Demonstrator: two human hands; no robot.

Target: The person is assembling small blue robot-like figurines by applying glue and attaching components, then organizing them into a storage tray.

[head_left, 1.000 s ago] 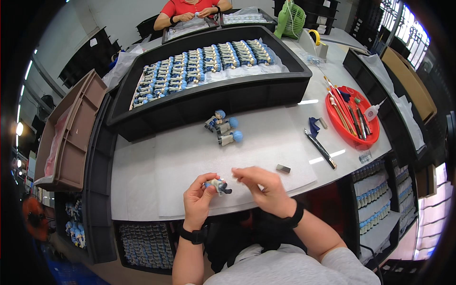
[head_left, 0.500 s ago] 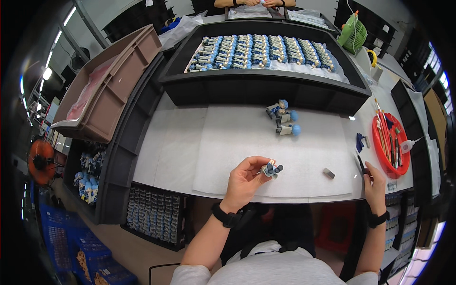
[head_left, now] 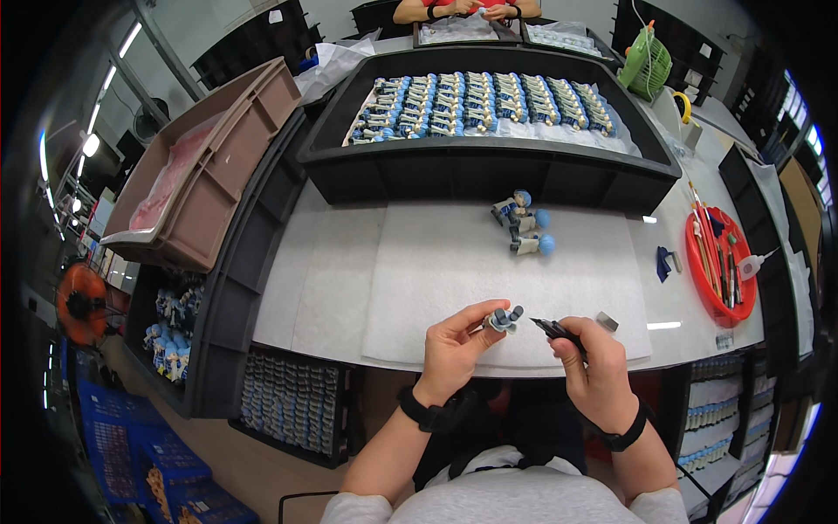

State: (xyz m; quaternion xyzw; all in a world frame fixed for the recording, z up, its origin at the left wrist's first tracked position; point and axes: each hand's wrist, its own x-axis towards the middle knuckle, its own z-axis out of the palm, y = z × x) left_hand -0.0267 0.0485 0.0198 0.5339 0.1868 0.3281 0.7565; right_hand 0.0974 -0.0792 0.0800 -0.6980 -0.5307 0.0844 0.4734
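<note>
My left hand (head_left: 456, 343) pinches a small grey and blue part (head_left: 504, 319) between thumb and fingers, just above the near edge of the white mat (head_left: 419, 279). My right hand (head_left: 592, 367) grips black tweezers (head_left: 552, 327), their tips pointing left at the part, a short gap away. Three more small parts with blue caps (head_left: 524, 227) lie together on the mat farther back.
A large black tray (head_left: 489, 166) filled with rows of blue and white parts stands behind the mat. A red round dish of tools (head_left: 723, 262) sits at right, a brown bin (head_left: 209, 166) at left. A small grey block (head_left: 607, 321) lies by my right hand. Another person's hands work at the far end.
My right hand has come back from the right side of the table, now holding tweezers near the part. My left hand still holds the part at the same spot.
</note>
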